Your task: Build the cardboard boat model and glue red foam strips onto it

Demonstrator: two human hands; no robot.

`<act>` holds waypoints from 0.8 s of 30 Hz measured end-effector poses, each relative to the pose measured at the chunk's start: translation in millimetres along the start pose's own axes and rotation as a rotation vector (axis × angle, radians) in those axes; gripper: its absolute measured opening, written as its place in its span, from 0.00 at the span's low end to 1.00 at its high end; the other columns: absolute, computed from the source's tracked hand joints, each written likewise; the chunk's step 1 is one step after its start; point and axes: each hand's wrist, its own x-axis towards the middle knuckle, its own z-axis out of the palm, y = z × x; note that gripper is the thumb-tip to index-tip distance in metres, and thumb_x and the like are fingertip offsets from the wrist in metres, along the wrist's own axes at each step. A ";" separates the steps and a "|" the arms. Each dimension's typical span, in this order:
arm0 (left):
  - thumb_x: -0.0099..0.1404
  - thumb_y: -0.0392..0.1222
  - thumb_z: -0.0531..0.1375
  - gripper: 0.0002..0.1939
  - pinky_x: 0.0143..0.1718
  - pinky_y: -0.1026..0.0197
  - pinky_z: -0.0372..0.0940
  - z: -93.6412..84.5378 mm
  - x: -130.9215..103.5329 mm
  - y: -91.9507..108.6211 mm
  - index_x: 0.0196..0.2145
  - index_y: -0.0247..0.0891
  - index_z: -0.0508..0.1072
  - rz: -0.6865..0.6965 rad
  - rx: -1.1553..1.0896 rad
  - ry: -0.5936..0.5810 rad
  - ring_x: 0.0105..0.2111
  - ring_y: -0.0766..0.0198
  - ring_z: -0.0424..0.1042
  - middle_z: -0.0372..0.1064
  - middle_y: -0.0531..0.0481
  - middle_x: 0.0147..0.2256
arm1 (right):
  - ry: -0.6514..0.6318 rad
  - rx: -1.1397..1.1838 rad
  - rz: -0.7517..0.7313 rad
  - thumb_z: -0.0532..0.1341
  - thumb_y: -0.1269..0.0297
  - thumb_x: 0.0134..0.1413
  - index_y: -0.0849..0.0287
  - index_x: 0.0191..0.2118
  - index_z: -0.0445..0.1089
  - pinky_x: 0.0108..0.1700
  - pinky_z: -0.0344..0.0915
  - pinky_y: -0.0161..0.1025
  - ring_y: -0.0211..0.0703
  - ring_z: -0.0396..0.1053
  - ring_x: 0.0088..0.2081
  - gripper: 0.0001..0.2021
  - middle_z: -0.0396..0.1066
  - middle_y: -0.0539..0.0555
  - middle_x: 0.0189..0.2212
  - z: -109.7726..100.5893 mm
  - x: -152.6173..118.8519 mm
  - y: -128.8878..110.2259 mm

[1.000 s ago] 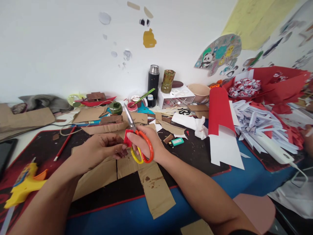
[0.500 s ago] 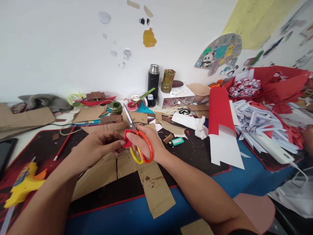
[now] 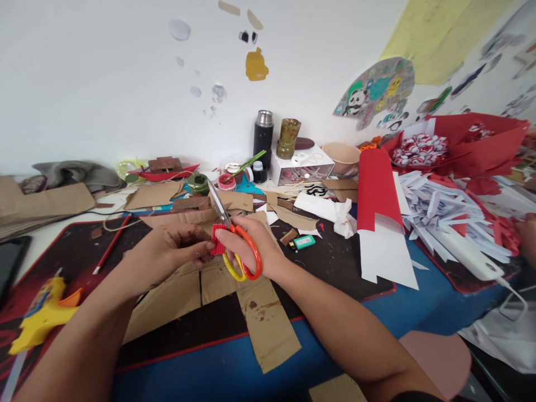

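A glue gun (image 3: 39,324) lies far left. The left hand (image 3: 161,251), thumb and fingers pinched shut, holds a red piece (image 3: 218,248) above cardboard (image 3: 268,329). Behind, a green jar (image 3: 197,188) stands uncapped, dark inside; a pink jar (image 3: 226,186) contains reddish stuff. The right hand (image 3: 263,237) curls round the scissors (image 3: 224,215), blades up, thumb against the red piece. Beyond, a clear-fronted box (image 3: 299,162) shows small bits inside; farther right, a red wrapper (image 3: 473,151) holds red-and-white flowers (image 3: 420,149).
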 end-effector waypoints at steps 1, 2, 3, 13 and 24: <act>0.56 0.60 0.75 0.21 0.33 0.55 0.76 -0.1 0.2 -0.3 0.37 0.41 0.89 0.003 -0.004 0.001 0.29 0.57 0.78 0.86 0.43 0.35 | 0.000 -0.003 -0.002 0.72 0.47 0.62 0.54 0.33 0.69 0.21 0.62 0.33 0.37 0.66 0.20 0.19 0.70 0.45 0.21 -0.1 0.3 0.5; 0.56 0.60 0.75 0.21 0.33 0.55 0.76 0.0 0.5 -0.1 0.37 0.40 0.89 0.008 -0.004 0.003 0.29 0.57 0.78 0.86 0.43 0.35 | 0.000 -0.004 -0.002 0.72 0.46 0.62 0.54 0.33 0.69 0.21 0.62 0.32 0.37 0.66 0.20 0.19 0.70 0.45 0.21 -0.2 0.6 1.0; 0.56 0.60 0.75 0.21 0.33 0.56 0.76 0.1 0.8 0.5 0.37 0.40 0.89 0.013 0.002 0.002 0.29 0.58 0.77 0.86 0.43 0.35 | -0.001 0.000 -0.001 0.73 0.46 0.62 0.54 0.33 0.68 0.21 0.62 0.32 0.37 0.66 0.20 0.20 0.70 0.45 0.21 -0.3 0.8 1.4; 0.56 0.60 0.75 0.20 0.30 0.58 0.72 0.1 0.3 6.9 0.35 0.39 0.88 0.068 0.000 0.069 0.27 0.59 0.76 0.84 0.45 0.30 | 0.011 0.080 0.027 0.72 0.40 0.62 0.54 0.32 0.67 0.19 0.63 0.31 0.36 0.66 0.18 0.24 0.70 0.45 0.20 1.9 2.2 1.2; 0.49 0.56 0.79 0.20 0.30 0.61 0.70 -14.3 8.0 -4.5 0.28 0.39 0.80 0.129 -0.367 0.550 0.26 0.62 0.74 0.78 0.50 0.25 | -0.060 0.164 0.007 0.66 0.26 0.59 0.58 0.44 0.73 0.22 0.66 0.34 0.41 0.72 0.18 0.34 0.73 0.47 0.19 4.0 4.1 1.7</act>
